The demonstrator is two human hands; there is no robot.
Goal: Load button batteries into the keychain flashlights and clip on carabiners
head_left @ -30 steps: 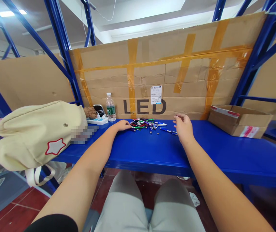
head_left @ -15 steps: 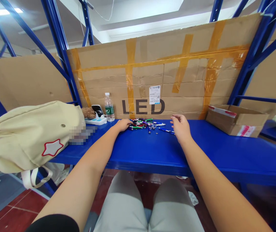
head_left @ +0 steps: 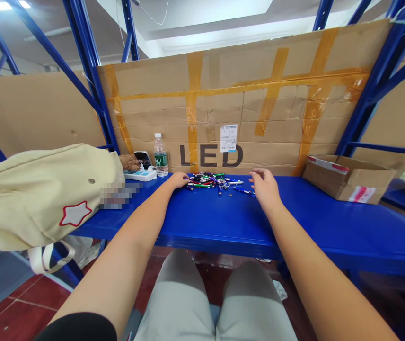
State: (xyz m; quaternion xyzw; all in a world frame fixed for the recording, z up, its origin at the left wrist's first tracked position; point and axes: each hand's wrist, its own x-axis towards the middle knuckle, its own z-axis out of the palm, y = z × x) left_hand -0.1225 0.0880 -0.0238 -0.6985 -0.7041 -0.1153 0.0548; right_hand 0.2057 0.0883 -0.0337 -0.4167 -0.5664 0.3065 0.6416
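Note:
A heap of small coloured pen-like sticks [head_left: 211, 181] lies on the blue shelf [head_left: 224, 220] in front of a cardboard sheet marked LED. My left hand [head_left: 178, 180] rests on the shelf at the heap's left edge, fingers curled against the nearest sticks. My right hand [head_left: 264, 186] hovers just right of the heap, fingers loosely bent and apart, with nothing seen in it. A blue stick [head_left: 243, 191] lies close to its fingertips.
A cream bag with a red star [head_left: 51, 194] fills the shelf's left end. Behind it stand a water bottle [head_left: 160, 156], a white power strip [head_left: 140, 175] and a brown lump [head_left: 130, 162]. An open cardboard box [head_left: 347, 177] sits at the right.
Both hands have stayed at the heap, with the left hand shifted slightly left along its edge. The view has drifted a little.

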